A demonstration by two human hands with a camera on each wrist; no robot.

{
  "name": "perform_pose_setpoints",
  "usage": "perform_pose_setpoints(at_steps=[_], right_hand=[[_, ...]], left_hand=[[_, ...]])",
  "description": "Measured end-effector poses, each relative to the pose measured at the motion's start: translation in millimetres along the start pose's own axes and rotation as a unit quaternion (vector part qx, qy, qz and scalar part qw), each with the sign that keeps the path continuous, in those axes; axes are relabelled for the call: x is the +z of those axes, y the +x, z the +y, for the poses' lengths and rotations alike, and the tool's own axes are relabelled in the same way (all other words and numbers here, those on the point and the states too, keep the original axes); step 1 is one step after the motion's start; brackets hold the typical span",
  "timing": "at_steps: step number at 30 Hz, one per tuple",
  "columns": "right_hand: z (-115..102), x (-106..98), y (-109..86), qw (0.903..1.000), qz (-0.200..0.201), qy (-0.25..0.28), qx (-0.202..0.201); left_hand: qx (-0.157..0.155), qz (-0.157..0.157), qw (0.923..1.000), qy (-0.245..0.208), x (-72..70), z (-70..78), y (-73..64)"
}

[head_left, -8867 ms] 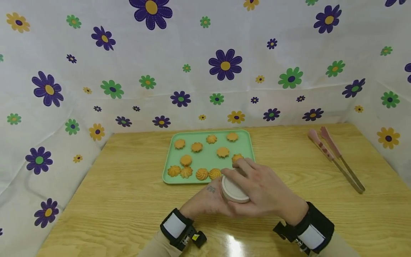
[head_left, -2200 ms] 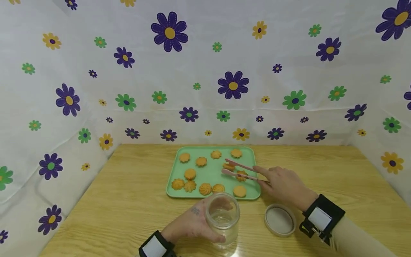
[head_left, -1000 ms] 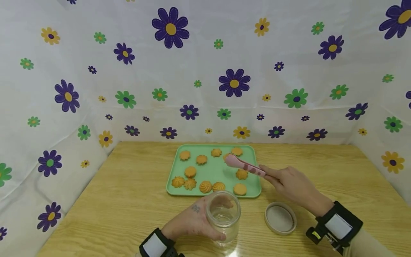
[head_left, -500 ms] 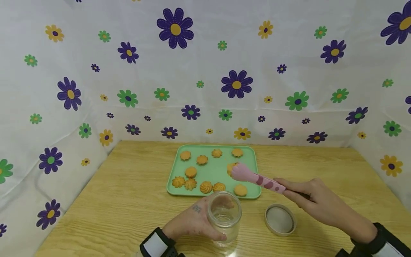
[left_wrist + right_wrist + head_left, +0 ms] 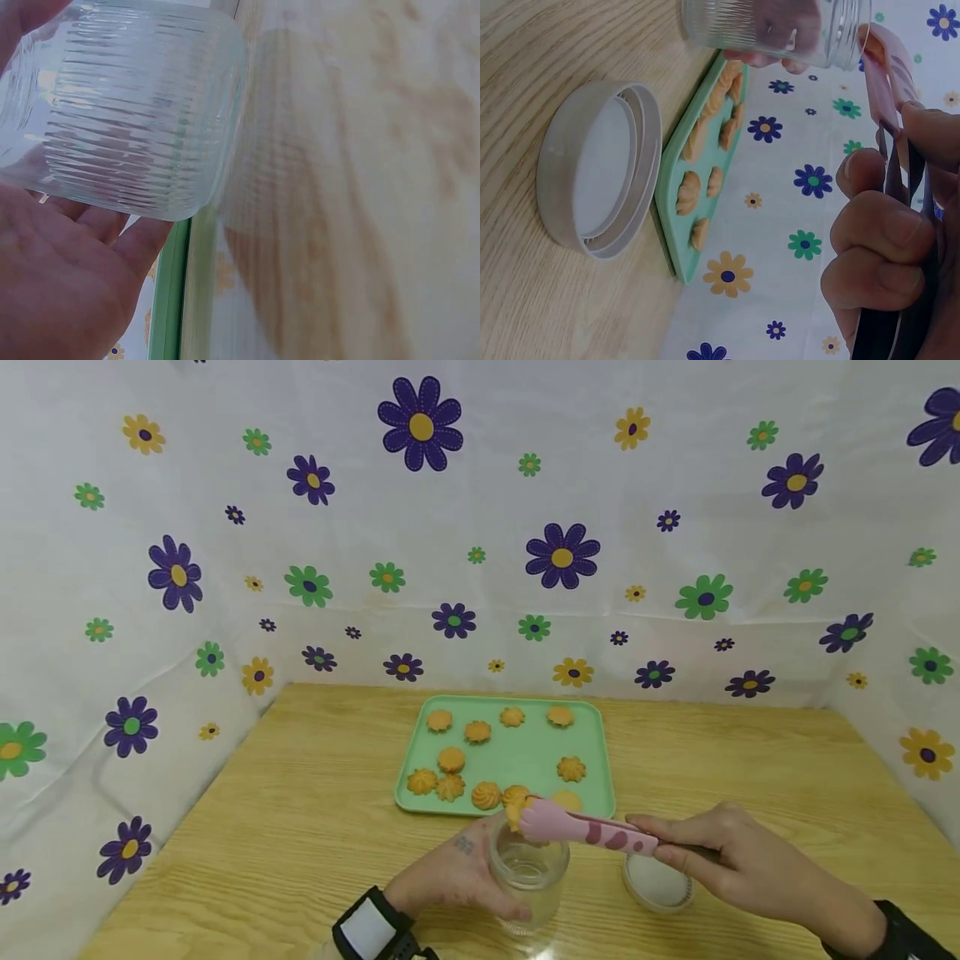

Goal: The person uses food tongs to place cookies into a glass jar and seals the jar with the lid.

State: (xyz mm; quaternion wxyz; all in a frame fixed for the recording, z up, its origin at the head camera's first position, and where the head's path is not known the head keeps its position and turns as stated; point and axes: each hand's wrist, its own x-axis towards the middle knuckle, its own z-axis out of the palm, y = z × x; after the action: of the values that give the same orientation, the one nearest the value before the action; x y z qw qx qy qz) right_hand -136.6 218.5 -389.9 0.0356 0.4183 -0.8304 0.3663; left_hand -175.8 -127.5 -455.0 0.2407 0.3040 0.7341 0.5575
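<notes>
one cookie [image 5: 515, 814] in tongs [image 5: 577, 829], beyond right fingers [image 5: 881, 229], seemingly above jar [image 5: 538, 897]

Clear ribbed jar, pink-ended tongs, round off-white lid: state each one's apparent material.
Clear ribbed jar: probably glossy glass; see-through walls carry highlights, though plastic is possible.
Pink-ended tongs: ends look like matte silicone; glints on the dark handles suggest smooth metal.
Round off-white lid: likely satin plastic, given its smooth, even rim.
</notes>
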Motion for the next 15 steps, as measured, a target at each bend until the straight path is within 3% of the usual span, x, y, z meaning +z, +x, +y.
perform_pose_setpoints(at_steps=[3,9,15], right_hand=[[0.0,-0.4,1.5,1.0,-0.007,-0.001,-0.001],[2.6,-1.8,2.6,0.9994,-0.01,0.005,-0.033],[5.9,-2.1,2.5,0.9987,-0.012,0.002,-0.048]], left_hand=[[0.0,-0.003,1.0,0.006,-0.1,-0.7,0.6],[0.006,-0.023,0.999,-0.038,-0.8,-0.2,2.5],[0.024,-0.024,0.9988,-0.035,-1.2,-0.7,3.3]])
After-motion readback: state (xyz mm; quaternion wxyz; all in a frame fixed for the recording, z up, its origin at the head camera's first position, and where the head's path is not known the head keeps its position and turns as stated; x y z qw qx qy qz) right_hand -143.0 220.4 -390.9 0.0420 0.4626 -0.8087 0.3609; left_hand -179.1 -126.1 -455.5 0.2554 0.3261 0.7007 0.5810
